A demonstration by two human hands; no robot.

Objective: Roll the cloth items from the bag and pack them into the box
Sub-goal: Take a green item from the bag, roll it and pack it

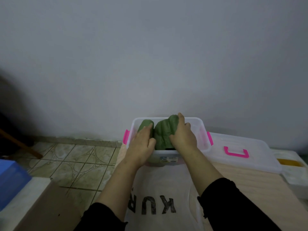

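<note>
Head view: two green rolls (162,135) in one box (202,125), left fingers (146,129) flat, right fingers (182,120) gripping.

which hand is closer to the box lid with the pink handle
Right. The right hand grips a green cloth roll in the box, on the lid's side. The left hand is further away, at the box's opposite end.

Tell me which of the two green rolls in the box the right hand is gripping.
The larger green roll, the right one of the pair. The right hand curls over its top; the smaller green roll sits under the left hand.
</note>
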